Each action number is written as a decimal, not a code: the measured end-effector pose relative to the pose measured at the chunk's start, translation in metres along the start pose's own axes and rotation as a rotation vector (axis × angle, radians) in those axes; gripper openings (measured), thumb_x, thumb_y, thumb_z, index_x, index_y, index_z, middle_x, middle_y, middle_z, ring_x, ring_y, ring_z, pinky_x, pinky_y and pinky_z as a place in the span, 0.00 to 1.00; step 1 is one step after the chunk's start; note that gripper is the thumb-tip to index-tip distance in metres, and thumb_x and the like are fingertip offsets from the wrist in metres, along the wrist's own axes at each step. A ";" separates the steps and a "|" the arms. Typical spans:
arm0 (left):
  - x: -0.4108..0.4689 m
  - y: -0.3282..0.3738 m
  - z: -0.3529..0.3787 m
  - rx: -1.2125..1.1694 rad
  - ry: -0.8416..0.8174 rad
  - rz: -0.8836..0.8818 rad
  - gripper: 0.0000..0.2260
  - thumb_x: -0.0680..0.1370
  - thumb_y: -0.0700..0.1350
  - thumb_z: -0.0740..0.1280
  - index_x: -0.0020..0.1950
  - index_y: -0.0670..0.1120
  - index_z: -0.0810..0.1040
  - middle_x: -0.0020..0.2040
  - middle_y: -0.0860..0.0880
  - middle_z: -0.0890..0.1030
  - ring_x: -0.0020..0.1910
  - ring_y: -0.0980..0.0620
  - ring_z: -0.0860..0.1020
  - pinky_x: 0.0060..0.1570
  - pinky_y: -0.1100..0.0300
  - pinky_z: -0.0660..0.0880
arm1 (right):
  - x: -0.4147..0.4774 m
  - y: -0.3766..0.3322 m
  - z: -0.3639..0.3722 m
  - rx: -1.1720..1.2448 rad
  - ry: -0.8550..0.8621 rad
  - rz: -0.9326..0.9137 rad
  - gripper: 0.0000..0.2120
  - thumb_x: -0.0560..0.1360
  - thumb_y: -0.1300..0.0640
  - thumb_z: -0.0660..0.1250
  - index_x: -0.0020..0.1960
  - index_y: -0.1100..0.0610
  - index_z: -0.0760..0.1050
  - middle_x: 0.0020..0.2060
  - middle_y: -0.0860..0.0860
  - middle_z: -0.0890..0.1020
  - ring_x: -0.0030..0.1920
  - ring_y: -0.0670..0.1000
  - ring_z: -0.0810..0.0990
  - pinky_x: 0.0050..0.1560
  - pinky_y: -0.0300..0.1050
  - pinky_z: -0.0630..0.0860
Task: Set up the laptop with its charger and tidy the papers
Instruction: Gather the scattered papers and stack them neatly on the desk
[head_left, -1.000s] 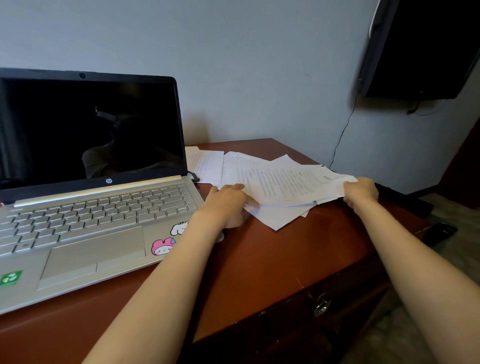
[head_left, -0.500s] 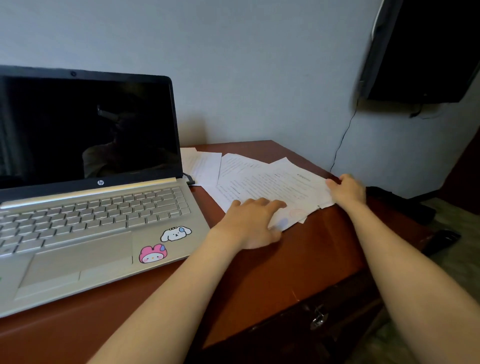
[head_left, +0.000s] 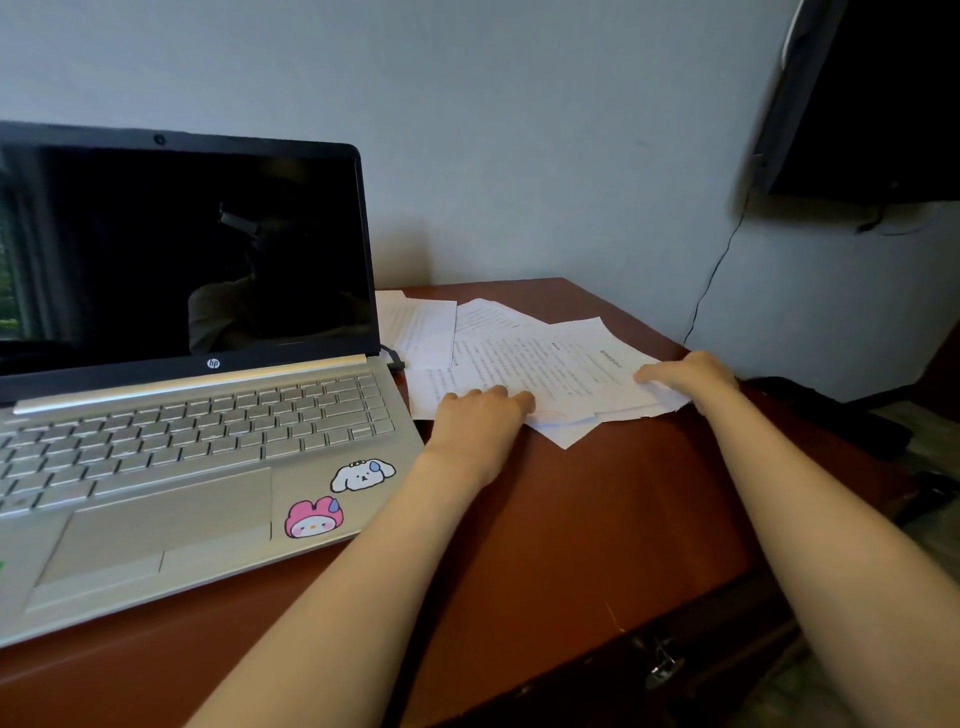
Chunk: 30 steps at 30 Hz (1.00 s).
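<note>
From the head view, the papers lie fanned and overlapping at the far right corner of the counter, just beside the right edge of the open laptop, whose screen is dark. A dark cable end shows at the laptop's far right side; I cannot tell whether it is plugged in.

The step in hand looks like gathering the sheets. To do it well, both palms should sweep the loose edges inward together, then lift the stack and tap it square, taking care that the sheet tucked behind the laptop comes along.

The left hand rests flat on the near edge of the papers, fingers spread and loose, gripping nothing. The right hand lies on the sheets' right corner, fingers slightly curled, pressing down rather than pinching.
</note>
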<state>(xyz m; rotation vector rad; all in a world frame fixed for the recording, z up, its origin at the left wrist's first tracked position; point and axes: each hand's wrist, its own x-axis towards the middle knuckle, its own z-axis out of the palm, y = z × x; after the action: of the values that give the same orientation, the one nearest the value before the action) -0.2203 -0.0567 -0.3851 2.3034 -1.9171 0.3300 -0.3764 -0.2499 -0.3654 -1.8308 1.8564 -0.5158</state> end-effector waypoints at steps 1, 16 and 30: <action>0.000 0.000 0.000 -0.025 0.005 -0.010 0.19 0.78 0.38 0.60 0.68 0.50 0.64 0.58 0.47 0.75 0.56 0.44 0.76 0.45 0.55 0.68 | -0.002 -0.004 -0.002 0.015 -0.017 -0.020 0.28 0.70 0.51 0.71 0.64 0.63 0.69 0.61 0.60 0.74 0.61 0.61 0.74 0.58 0.51 0.74; -0.005 -0.001 -0.014 -0.080 -0.039 -0.185 0.16 0.78 0.31 0.54 0.63 0.39 0.71 0.60 0.39 0.75 0.59 0.39 0.75 0.53 0.53 0.72 | -0.074 0.002 0.019 0.894 0.141 -0.055 0.19 0.75 0.49 0.59 0.30 0.60 0.71 0.27 0.52 0.71 0.27 0.50 0.69 0.30 0.41 0.61; -0.016 -0.005 -0.019 -0.210 0.067 -0.173 0.20 0.75 0.30 0.53 0.64 0.42 0.71 0.57 0.38 0.76 0.56 0.37 0.75 0.51 0.51 0.71 | -0.114 0.029 0.021 -0.219 -0.311 -0.717 0.23 0.79 0.41 0.52 0.73 0.45 0.63 0.74 0.43 0.61 0.75 0.46 0.56 0.75 0.54 0.50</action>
<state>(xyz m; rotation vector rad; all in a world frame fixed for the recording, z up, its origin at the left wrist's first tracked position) -0.2198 -0.0364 -0.3702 2.2679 -1.6222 0.1747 -0.3890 -0.1338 -0.3914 -2.5499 1.0525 -0.2344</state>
